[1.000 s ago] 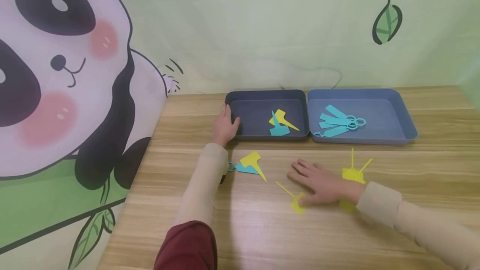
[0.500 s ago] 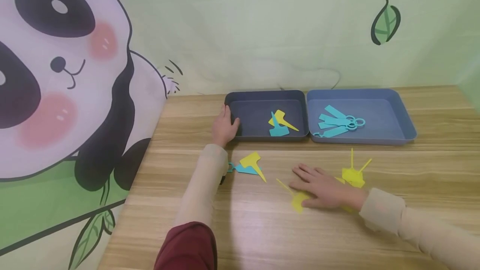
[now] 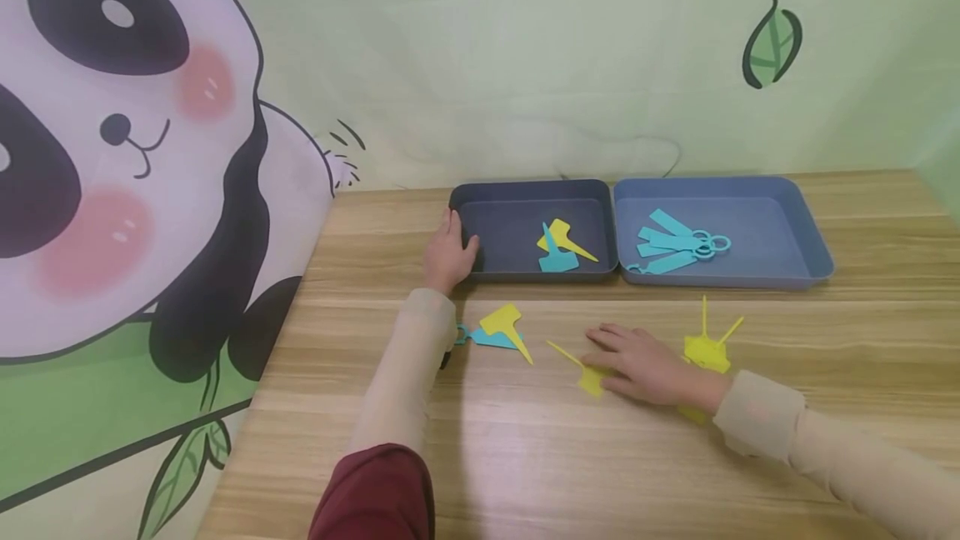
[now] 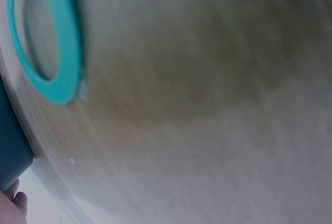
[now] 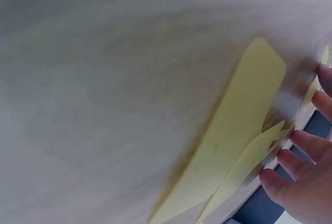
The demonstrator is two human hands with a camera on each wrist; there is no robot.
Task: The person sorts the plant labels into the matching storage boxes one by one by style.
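My left hand (image 3: 447, 255) rests at the near-left corner of the dark tray (image 3: 495, 276), fingers straight along its side and thumb over the rim. In the dark tray lie a yellow T-shaped plant label and a turquoise one (image 3: 558, 262). My right hand (image 3: 652, 369) is low over the table with its fingers spread. Its fingertips touch a yellow T-shaped plant label (image 3: 590, 382), partly covered by them. Under and behind the right wrist is a pile of yellow labels (image 3: 705, 350), close up in the right wrist view as flat yellow blades (image 5: 228, 146).
The blue tray (image 3: 795, 265) stands against the dark one and holds several turquoise ring-ended tags (image 3: 675, 242). Between the hands, a yellow label (image 3: 504, 322) lies across a turquoise ring tag (image 3: 495, 340). A printed panda cloth (image 3: 480, 65) hangs behind the table.
My right hand shifts slightly, and the yellow label at its fingertips slides a little away from me and left. The left hand stays on the dark tray.
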